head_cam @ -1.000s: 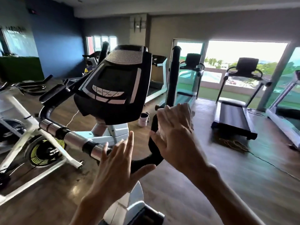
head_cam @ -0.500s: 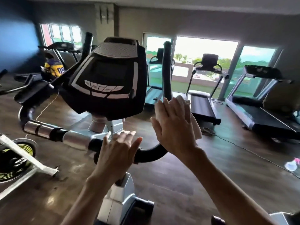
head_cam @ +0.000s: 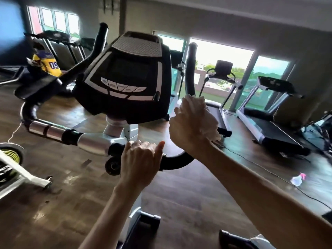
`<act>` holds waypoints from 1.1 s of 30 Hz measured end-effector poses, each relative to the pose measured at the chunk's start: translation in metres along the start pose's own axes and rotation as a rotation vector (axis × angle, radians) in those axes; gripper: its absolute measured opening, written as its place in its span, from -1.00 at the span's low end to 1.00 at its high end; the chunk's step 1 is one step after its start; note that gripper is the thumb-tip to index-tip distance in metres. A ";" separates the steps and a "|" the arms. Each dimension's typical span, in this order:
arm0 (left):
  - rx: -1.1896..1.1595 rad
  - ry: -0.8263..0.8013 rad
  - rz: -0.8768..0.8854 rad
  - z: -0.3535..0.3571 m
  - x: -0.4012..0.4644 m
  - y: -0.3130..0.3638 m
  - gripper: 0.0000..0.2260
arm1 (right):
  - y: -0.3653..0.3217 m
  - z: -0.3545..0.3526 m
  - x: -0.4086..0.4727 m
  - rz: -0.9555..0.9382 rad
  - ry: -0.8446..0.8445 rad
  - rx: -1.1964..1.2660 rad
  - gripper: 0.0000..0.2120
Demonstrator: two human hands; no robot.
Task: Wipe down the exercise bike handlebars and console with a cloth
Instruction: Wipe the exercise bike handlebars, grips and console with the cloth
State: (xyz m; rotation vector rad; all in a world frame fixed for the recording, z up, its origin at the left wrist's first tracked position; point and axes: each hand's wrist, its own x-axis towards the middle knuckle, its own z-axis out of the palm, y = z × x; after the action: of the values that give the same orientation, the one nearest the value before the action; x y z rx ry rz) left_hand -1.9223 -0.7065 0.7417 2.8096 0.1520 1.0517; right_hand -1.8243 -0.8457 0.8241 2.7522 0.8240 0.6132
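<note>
Left grip (head_cam: 141, 159): closed around the black padded section of the handlebar (head_cam: 177, 161), fingers curled over the top and thumb raised beside them. Right grip (head_cam: 190, 127): closed on a white cloth (head_cam: 209, 121), which is bunched against the upright right arm of the handlebar; the bar rises out of the cloth and ends in a rounded black tip near the window line. Part of the cloth hangs loose below and to the right of the hand.

The console (head_cam: 129, 78) sits between the two handlebar arms, left of the right hand and apart from it. Its face is black with a dark screen, a row of pale buttons beneath the screen and a grey perforated panel along the top. It is tilted in the view. No hand or cloth touches it.

The left side of the handlebar shows bright metal sensor sleeves (head_cam: 46, 130) set between black sections, then curves up to a second upright arm.

Surroundings: a dark wooden floor (head_cam: 179, 191); two treadmills (head_cam: 273, 123) to the right, facing large windows; a spray bottle (head_cam: 297, 179) with a pink head lying on the floor at the right, well apart from the bike; a yellow and purple garment (head_cam: 47, 64) draped over equipment at the left rear. Edges of the view are blurred.
</note>
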 end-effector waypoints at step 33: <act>-0.120 -0.034 0.099 -0.001 0.001 -0.011 -0.54 | -0.036 0.032 -0.103 0.168 0.560 0.249 -0.45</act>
State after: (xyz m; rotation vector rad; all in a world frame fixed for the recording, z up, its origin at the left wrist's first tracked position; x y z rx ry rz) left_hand -1.9230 -0.6952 0.7413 2.7492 -0.0521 0.9973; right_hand -1.9056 -0.8768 0.7505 2.9239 0.8179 1.4488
